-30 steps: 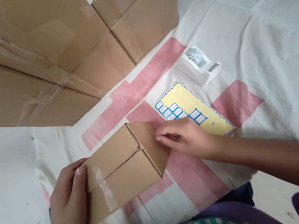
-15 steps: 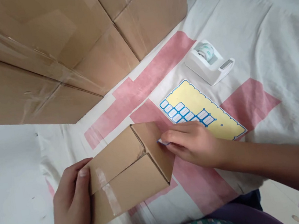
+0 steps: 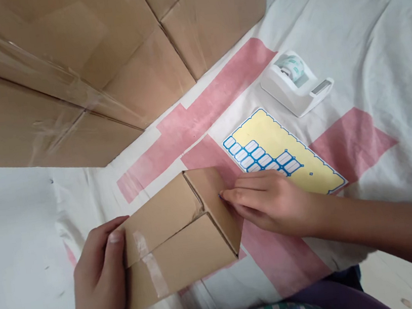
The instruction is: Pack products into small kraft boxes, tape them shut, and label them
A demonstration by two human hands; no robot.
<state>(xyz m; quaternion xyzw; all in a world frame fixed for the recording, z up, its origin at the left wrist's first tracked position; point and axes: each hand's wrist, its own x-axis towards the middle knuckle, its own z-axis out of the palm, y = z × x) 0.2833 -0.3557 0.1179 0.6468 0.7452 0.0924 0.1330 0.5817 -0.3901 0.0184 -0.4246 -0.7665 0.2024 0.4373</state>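
Observation:
A small cardboard box [image 3: 172, 241] lies tilted on the cloth, a strip of clear tape across its top seam. My left hand [image 3: 99, 272] grips its left end, thumb on top. At the box's right end face, my right hand [image 3: 270, 201] has its fingers pinched together, the tips pressed to the cardboard over a small blue-edged sticker that they nearly cover. Just beyond that hand lies a yellow sticker sheet [image 3: 284, 138] with white, blue-bordered labels on part of it; my right hand overlaps its near edge.
Large taped cardboard cartons [image 3: 107, 50] stand at the back left. A white tape dispenser [image 3: 296, 85] with a roll in it sits behind the sticker sheet. White cloth with red-pink shapes [image 3: 200, 114] covers the surface, wrinkled on the right.
My right fingertips have moved onto the box's end face, and the sticker that showed between them is now mostly covered. My left hand keeps its hold; the view has shifted slightly.

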